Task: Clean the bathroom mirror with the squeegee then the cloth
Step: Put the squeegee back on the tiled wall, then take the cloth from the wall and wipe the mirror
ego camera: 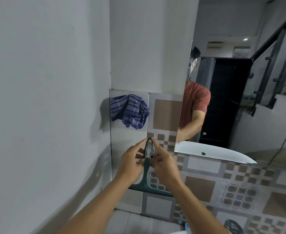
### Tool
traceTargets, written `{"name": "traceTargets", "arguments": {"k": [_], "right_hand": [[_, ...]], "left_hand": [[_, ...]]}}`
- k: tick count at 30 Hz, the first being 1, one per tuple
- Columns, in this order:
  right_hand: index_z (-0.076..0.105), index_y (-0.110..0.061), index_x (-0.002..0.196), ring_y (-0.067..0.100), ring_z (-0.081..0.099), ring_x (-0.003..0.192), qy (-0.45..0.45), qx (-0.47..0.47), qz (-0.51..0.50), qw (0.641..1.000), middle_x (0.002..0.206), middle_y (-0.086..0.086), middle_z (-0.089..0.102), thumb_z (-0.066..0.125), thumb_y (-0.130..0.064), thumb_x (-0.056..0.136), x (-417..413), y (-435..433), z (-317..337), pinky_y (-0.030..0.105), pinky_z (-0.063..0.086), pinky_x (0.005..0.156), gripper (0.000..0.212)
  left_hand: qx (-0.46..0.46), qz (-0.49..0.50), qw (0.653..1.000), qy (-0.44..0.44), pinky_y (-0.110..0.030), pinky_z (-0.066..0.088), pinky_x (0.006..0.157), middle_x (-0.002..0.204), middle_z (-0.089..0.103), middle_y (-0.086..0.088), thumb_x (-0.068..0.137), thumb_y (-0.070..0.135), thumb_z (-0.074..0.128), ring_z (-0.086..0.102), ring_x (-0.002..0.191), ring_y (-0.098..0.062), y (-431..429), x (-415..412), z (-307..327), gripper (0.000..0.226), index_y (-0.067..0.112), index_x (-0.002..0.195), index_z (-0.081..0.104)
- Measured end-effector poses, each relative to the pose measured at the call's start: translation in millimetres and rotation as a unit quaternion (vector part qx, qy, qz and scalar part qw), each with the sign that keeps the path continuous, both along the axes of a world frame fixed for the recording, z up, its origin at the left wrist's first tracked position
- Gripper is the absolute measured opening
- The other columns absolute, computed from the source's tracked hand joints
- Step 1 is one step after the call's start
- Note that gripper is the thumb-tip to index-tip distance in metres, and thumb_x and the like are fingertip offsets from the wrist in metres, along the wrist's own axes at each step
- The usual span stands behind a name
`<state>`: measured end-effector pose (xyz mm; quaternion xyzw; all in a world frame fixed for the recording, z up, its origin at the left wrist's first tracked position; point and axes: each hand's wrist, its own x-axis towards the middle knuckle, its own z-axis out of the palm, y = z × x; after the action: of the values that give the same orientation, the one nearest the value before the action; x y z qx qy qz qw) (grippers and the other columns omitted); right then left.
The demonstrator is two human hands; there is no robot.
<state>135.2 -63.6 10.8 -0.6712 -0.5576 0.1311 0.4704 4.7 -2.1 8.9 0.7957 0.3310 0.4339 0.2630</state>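
A dark green squeegee [146, 173] hangs upright against the tiled wall, handle up and blade across the bottom. My left hand [130, 163] and my right hand [164, 164] both pinch the top of its handle from either side. A blue and grey striped cloth [130, 112] hangs bunched on the wall above and to the left of my hands. The mirror [240, 98] is mounted to the right, its left edge just beyond my right hand; it reflects a person in a red shirt.
A plain white wall [46, 98] closes in on the left. Patterned brown and grey tiles [223, 186] cover the wall below the mirror. The mirror reflects a white basin rim [214, 152], a dark doorway and a stair railing.
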Motion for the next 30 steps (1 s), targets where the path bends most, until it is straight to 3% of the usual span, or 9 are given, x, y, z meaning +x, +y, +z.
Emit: {"name": "traceTargets", "arguments": {"k": [3,8,11,13,16,18,21,26,30], "right_hand": [[0.024,-0.060,0.142,0.015,0.069,0.083,0.010,0.001,-0.011,1.000,0.098,0.001,0.069,0.055,0.005,0.097,6.1,11.1,-13.6,0.034,0.062,0.073,0.085],[0.027,-0.056,0.144,0.005,0.066,0.085,0.010,-0.018,-0.040,0.999,0.099,-0.004,0.069,0.057,0.005,0.096,3.4,11.3,-38.4,0.013,0.056,0.071,0.083],[0.032,-0.051,0.146,0.001,0.064,0.088,0.038,-0.019,-0.046,0.998,0.106,-0.004,0.067,0.058,0.003,0.097,-0.4,8.6,-48.1,0.004,0.049,0.068,0.077],[0.030,-0.053,0.146,0.001,0.065,0.089,0.033,-0.022,-0.042,0.998,0.106,-0.006,0.067,0.059,0.002,0.097,-0.7,6.7,-47.7,0.008,0.052,0.071,0.079],[0.026,-0.055,0.146,0.004,0.067,0.096,0.004,-0.030,-0.036,0.999,0.112,-0.006,0.071,0.060,-0.001,0.097,0.6,0.5,-42.9,0.023,0.058,0.087,0.081],[0.027,-0.051,0.151,0.007,0.066,0.108,-0.011,-0.035,-0.031,0.999,0.124,-0.006,0.070,0.061,-0.004,0.098,0.2,-7.4,-34.0,0.032,0.057,0.096,0.078],[0.032,-0.040,0.153,0.015,0.063,0.119,-0.041,-0.040,-0.017,0.998,0.135,-0.003,0.065,0.060,-0.013,0.100,-1.4,-18.8,-13.1,0.035,0.053,0.102,0.066],[0.056,-0.025,0.142,0.015,0.065,0.114,-0.107,0.063,-0.010,0.992,0.137,0.000,0.064,0.057,-0.022,0.102,-13.3,-29.1,47.9,0.033,0.055,0.099,0.040],[0.060,-0.022,0.135,0.009,0.062,0.106,-0.135,0.168,-0.025,0.976,0.131,-0.004,0.062,0.054,-0.031,0.102,-26.1,-26.3,111.3,0.021,0.046,0.088,0.035]], "left_hand": [[-0.006,0.001,1.000,-0.005,-0.022,0.057,0.087,0.120,0.065,0.012,0.086,0.000,0.072,0.064,0.101,-0.005,10.4,7.8,-13.1,0.074,0.039,0.144,0.047],[-0.031,0.013,0.999,0.012,-0.007,0.050,0.079,0.120,0.059,0.011,0.087,-0.004,0.069,0.061,0.101,-0.006,14.6,11.4,-42.4,0.076,0.038,0.145,0.044],[-0.034,0.025,0.999,0.010,-0.018,0.055,0.089,0.126,0.060,0.008,0.087,-0.003,0.069,0.062,0.108,-0.010,12.2,12.8,-53.5,0.076,0.038,0.145,0.043],[-0.024,0.031,0.999,0.007,-0.030,0.055,0.096,0.127,0.060,0.006,0.086,-0.003,0.071,0.061,0.114,-0.012,11.5,13.4,-54.0,0.075,0.035,0.145,0.045],[-0.028,0.028,0.999,0.008,-0.034,0.055,0.097,0.127,0.060,0.004,0.085,-0.002,0.071,0.060,0.115,-0.014,9.9,11.2,-51.2,0.074,0.033,0.145,0.046],[-0.033,0.021,0.999,0.011,-0.024,0.055,0.093,0.123,0.059,0.007,0.084,-0.003,0.072,0.060,0.112,-0.013,7.8,6.9,-47.4,0.075,0.037,0.142,0.046],[-0.027,0.024,0.999,0.010,-0.010,0.052,0.078,0.112,0.056,0.011,0.084,-0.004,0.070,0.061,0.103,-0.010,-1.1,-6.2,-32.3,0.073,0.038,0.140,0.047],[0.120,0.055,0.990,-0.049,-0.017,0.057,0.071,0.099,0.064,0.007,0.092,0.013,0.064,0.062,0.086,-0.004,-23.8,-34.4,28.5,0.039,0.023,0.129,0.060],[0.274,0.124,0.947,-0.111,-0.019,0.052,0.061,0.093,0.066,0.003,0.095,0.016,0.058,0.061,0.075,-0.010,-30.2,-45.6,100.0,0.019,0.014,0.112,0.065]]}}
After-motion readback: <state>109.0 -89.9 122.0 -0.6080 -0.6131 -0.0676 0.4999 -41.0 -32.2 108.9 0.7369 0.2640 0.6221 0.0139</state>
